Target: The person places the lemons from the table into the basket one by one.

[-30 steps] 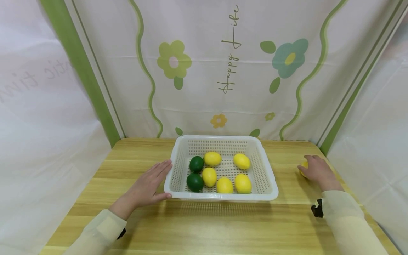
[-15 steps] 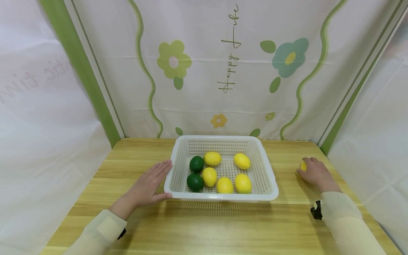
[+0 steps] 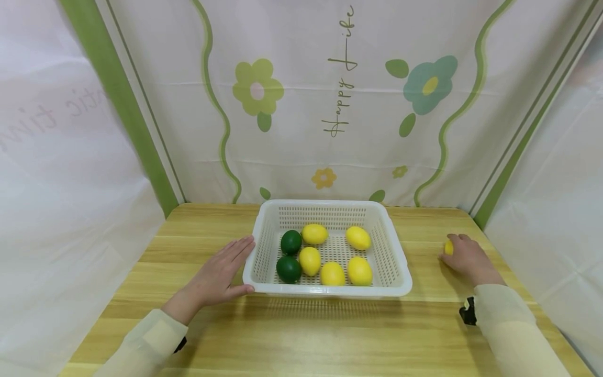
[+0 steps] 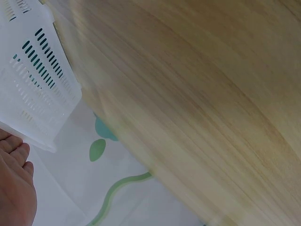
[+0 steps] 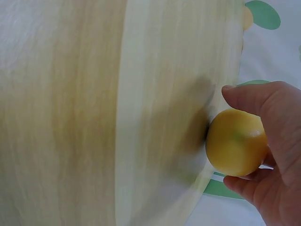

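A white plastic basket (image 3: 398,256) stands mid-table with several yellow lemons (image 3: 359,271) and two dark green oval fruits (image 3: 288,269) in it. Along its left rim lies my left hand (image 3: 219,272), fingers fairly straight and thumb at the near corner; the left wrist view shows this hand (image 4: 16,183) only in part, below the slotted basket wall (image 4: 42,66). Far off to the right, my right hand (image 3: 468,257) holds another lemon (image 3: 448,246) down at the table. In the right wrist view thumb and fingers curve around that lemon (image 5: 236,142) from opposite sides.
The wooden table (image 3: 306,335) reaches back to a white curtain (image 3: 301,115) printed with flowers. White cloth (image 3: 70,183) also hangs at the left, and more cloth (image 3: 551,209) closes off the right side, close to my right arm.
My right hand has shifted slightly toward me, and its fingers now cover more of the lemon. My left hand and the basket have stayed in place.
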`<state>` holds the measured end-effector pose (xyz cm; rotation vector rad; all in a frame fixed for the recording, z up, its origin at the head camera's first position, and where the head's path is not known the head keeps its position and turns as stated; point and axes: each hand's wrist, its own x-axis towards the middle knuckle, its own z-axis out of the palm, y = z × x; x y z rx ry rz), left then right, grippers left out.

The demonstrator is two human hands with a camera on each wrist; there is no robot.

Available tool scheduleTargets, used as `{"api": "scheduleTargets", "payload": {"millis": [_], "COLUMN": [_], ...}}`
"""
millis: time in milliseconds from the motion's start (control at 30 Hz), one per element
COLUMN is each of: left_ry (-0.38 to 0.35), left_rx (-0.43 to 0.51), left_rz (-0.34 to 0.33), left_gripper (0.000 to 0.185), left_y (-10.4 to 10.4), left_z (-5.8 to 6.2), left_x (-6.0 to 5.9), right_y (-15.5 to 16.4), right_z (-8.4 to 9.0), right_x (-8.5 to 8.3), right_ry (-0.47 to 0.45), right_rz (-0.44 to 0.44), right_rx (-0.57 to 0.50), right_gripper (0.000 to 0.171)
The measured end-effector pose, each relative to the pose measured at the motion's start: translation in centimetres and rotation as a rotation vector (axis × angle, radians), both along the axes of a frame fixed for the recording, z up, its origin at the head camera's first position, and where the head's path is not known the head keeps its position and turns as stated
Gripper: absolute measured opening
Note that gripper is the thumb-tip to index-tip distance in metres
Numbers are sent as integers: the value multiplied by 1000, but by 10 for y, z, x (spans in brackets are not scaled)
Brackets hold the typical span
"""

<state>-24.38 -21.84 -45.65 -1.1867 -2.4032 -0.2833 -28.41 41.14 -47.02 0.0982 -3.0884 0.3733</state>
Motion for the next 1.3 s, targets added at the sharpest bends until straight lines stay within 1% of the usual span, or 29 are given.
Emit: {"api": "scheduleTargets", "payload": {"millis": [567,867,1300], "left_ry": [3,-13,-3], "left_rx": [-13,-19,-8], "left_rz": [1,4,6], "left_gripper": [96,96,96], "left_y": [-1,0,1], "left_z": [1,3,1], "left_x": [-1,1,0], "right_y": [3,5,2], "right_z": [-1,-3,6], "right_x": [-2,-1,2], "right_ry": [6,9,48], "right_rz": [9,7,33], "right_rx": [-3,1,9], "right_gripper": [65,64,63]}}
